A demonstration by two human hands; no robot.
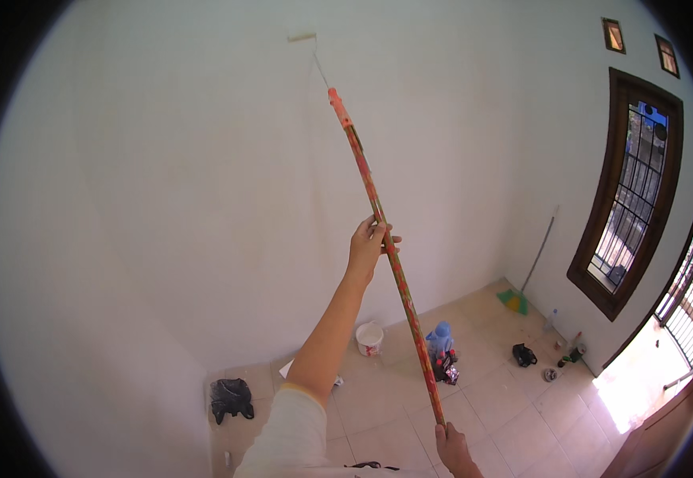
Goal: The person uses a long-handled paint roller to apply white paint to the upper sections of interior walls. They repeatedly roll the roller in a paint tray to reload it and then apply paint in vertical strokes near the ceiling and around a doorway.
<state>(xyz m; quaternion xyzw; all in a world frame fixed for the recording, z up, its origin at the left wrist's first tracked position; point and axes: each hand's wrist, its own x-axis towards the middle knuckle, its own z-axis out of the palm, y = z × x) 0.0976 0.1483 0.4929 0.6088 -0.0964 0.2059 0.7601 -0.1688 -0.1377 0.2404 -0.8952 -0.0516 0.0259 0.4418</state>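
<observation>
A long red and green patterned pole (406, 293) slants up from the bottom right towards the upper middle. Its lower end is gripped by my right hand (456, 448). Higher up, around the pole's middle, my left hand (376, 240) holds it with the fingers wrapped part-way round. An orange-red handle (338, 106) sits at the pole's top, and a thin wire frame runs from it to a pale paint roller (302, 37). The roller lies at the white wall (215, 179); whether it touches the wall cannot be told.
On the tiled floor stand a white bucket (370, 339), a blue jug (440, 338) and red-capped bottles (446, 363). Black plastic bags (231, 399) lie left and right. A green broom (514, 300) leans in the corner. A barred window (630, 197) and an open doorway are on the right.
</observation>
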